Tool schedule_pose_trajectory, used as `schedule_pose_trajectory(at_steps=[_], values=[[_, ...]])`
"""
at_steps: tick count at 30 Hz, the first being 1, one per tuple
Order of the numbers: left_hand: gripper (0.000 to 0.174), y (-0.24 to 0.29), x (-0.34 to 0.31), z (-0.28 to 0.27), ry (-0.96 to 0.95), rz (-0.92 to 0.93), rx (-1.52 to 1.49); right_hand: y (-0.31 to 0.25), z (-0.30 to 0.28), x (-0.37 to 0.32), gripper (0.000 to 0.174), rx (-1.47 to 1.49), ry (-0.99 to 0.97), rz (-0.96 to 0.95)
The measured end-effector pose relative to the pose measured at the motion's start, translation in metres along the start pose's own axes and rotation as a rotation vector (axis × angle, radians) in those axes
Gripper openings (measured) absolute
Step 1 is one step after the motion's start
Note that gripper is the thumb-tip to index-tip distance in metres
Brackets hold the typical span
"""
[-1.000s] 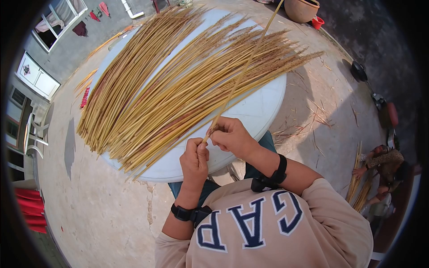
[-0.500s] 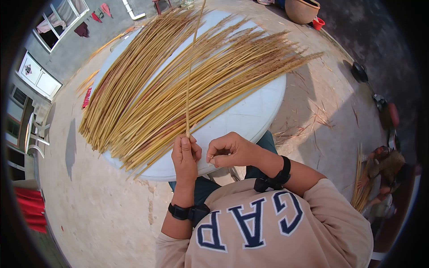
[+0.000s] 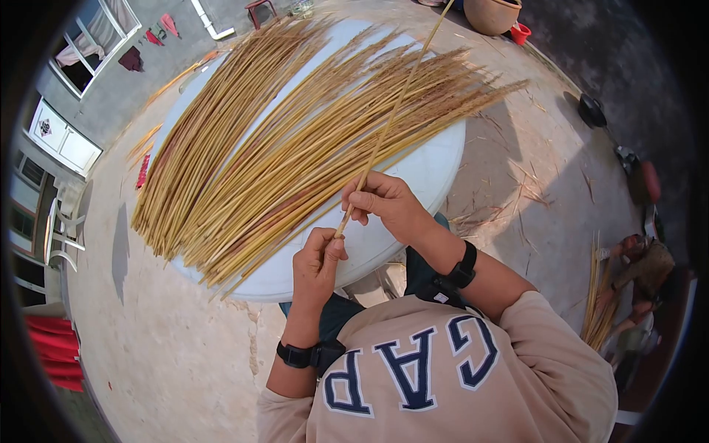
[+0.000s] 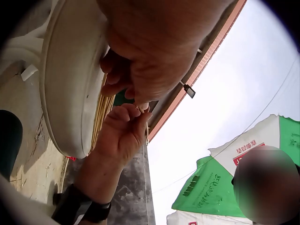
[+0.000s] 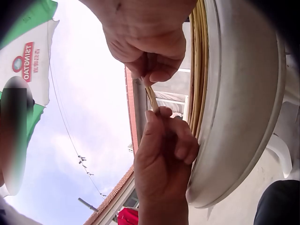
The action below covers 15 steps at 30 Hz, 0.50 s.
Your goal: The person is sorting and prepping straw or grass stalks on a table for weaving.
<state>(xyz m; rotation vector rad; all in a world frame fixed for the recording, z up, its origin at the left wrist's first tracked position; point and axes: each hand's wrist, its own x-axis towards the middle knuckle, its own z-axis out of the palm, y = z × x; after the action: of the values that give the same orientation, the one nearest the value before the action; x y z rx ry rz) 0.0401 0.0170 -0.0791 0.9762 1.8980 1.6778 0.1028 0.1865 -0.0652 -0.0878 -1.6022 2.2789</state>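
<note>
One long, thin straw-coloured stalk (image 3: 385, 136) slants up and away to the right over the table in the head view. My left hand (image 3: 316, 267) pinches it at its lower end between thumb and curled fingers. Just above, my right hand (image 3: 389, 205) holds the same stalk between thumb and fingers. A short pale length of the stalk (image 5: 152, 99) shows between the two hands in the right wrist view. Beneath and beyond, many similar stalks with feathery brown tops (image 3: 295, 192) lie fanned out on a round white table (image 3: 436, 166).
A clay pot (image 3: 492, 15) and a red container (image 3: 521, 33) stand by the far dark wall. At the right, another person (image 3: 642, 277) is beside a bundle of stalks (image 3: 600, 314). A white chair (image 3: 65, 229) is at the left; stalk scraps (image 3: 528, 184) litter the ground.
Half a second ago the right hand was off the stalk, which stood nearly upright in the left hand. Now the right hand grips it again and its top leans right.
</note>
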Motion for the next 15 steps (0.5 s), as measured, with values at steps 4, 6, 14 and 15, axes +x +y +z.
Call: schedule_pose_trajectory(at_steps=[4, 6, 14, 15], values=[[0.021, 0.018, 0.004, -0.001, 0.038, -0.035, -0.131, 0.002, -0.009, 0.0, 0.017, 0.121, -0.026, 0.08], [0.019, 0.017, 0.008, -0.002, 0.003, -0.036, -0.082, 0.011, -0.014, 0.001, 0.018, 0.125, -0.046, 0.074], [0.008, 0.014, 0.026, -0.001, -0.132, -0.153, 0.118, 0.013, -0.015, 0.0, 0.018, -0.011, -0.029, 0.046], [0.008, 0.013, 0.027, 0.0, -0.157, -0.176, 0.094, 0.014, -0.016, 0.0, 0.018, -0.018, -0.047, 0.048]])
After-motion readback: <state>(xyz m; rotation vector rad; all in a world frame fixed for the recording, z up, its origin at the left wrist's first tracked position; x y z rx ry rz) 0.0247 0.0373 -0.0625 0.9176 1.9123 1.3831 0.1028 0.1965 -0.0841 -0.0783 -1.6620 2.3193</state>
